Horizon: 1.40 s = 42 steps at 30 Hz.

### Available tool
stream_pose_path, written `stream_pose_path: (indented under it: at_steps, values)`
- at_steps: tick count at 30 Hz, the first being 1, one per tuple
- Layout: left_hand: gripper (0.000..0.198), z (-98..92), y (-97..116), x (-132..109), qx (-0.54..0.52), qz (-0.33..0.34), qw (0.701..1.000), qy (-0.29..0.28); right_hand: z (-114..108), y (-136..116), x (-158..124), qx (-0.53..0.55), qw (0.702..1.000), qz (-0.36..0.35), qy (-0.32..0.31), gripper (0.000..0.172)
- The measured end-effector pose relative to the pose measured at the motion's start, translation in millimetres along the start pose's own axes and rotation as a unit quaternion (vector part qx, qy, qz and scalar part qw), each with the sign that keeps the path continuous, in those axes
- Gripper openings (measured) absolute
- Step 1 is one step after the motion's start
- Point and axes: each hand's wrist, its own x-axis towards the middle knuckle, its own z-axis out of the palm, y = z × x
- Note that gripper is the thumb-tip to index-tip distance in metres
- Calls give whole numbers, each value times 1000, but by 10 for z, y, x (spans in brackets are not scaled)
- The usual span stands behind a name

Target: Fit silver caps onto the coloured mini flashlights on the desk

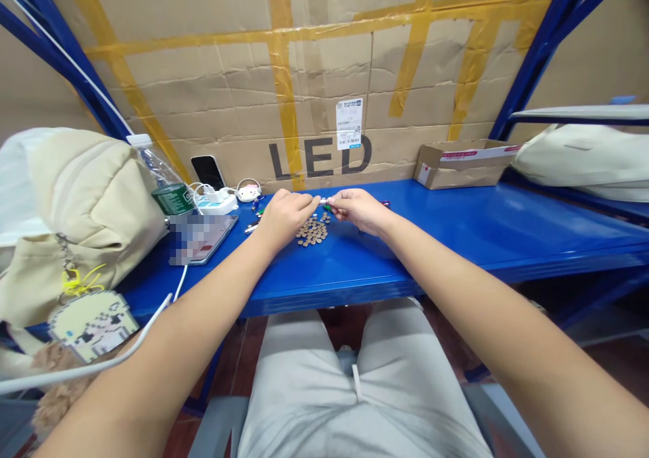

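My left hand [288, 216] and my right hand [357, 209] meet above the blue shelf top. Their fingertips pinch a small whitish piece [323, 201] from either side; it is too small to name. Just below the fingers lies a loose pile of small brownish, roundish pieces [313, 232]. Something green shows by the right fingertips. Pen-like items [252, 227] lie beside my left hand, partly covered by it. A dark red tip [386, 203] sticks out behind my right wrist.
A phone [205, 240] lies at the left, near a power strip [218, 201], a plastic bottle [165, 180] and a beige bag [86, 201]. A white cable [152, 329] crosses my left forearm. An open cardboard box [464, 167] stands back right, against the cardboard wall [228, 93].
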Motion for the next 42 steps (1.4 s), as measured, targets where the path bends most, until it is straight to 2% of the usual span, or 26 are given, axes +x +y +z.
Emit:
stream_pose_path:
  at_steps: [3, 5, 7, 9, 11, 13, 18, 20, 22, 25, 28, 34, 38, 42]
  values:
    - [34, -10, 12, 6, -17, -2, 1000, 1, -14, -15, -11, 56, 997, 55, -17, 19]
    - [31, 12, 12, 16, -45, -22, 999, 5, -15, -32, -18, 39, 997, 67, -26, 21]
    - [28, 47, -5, 29, -97, -60, 993, 15, -10, -39, -19, -44, 998, 44, -27, 24]
    - [26, 79, -39, 38, -164, -111, 980, 25, -12, -30, -11, -191, 981, -30, -12, 24]
    - [26, 97, -78, 34, -227, -157, 961, 18, -30, -13, 0, -340, 933, -119, 7, 21]
    - [28, 105, -113, 16, -278, -187, 942, -7, -64, -3, 5, -442, 879, -179, 11, 23]
    - [31, 113, -155, -47, -350, -198, 913, -65, -122, -52, -30, -627, 751, -200, -48, 22]
    - [31, 109, -159, -63, -357, -198, 910, -71, -116, -71, -55, -660, 721, -203, -62, 20]
    - [30, 102, -161, -74, -347, -181, 917, -69, -106, -72, -78, -664, 713, -212, -77, 19]
    - [26, 93, -161, -83, -310, -128, 941, -52, -104, -42, -96, -647, 723, -222, -100, 19]
    - [22, 85, -155, -87, -263, -78, 961, -27, -113, -1, -96, -615, 745, -227, -119, 22]
    - [24, 50, -115, -91, -166, -11, 986, 29, -89, 22, -99, -476, 842, -227, -117, 31]
    - [23, 25, -71, -83, -64, 42, 994, 78, -58, 9, -127, -357, 909, -179, -121, 35]
    - [22, 2, -31, -79, 6, 70, 992, 106, -48, 8, -126, -251, 948, -130, -146, 34]
